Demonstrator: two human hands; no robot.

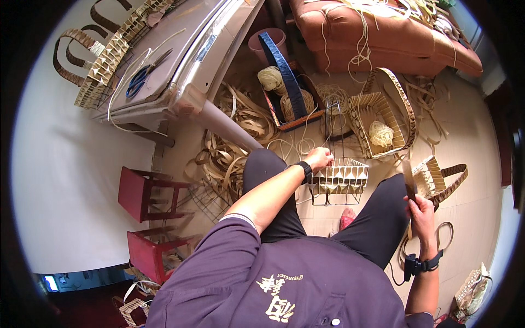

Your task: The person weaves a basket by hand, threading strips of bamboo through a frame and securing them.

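Between my knees stands a part-woven basket [342,177], with cream strips folded around a dark wire frame. At its far left corner my left hand [320,158] is closed, fingers pinched on the rim. Bare wires of the frame [334,128] extend beyond the woven part. My right hand [421,214], off to the right above my thigh, grips a flat brown strip [409,177] that points up and away. A loop of the same brown strip [445,232] hangs below that hand. Fingertip detail on both hands is small.
A finished-looking basket [377,123] holds a cream cord ball; another basket [429,177] is near my right knee. Beyond, a blue-handled basket [273,112] holds cord balls. Brown strips [221,158] heap beside the table leg. Scissors [145,76] lie on the table [180,49]. Red stools [139,194] stand left.
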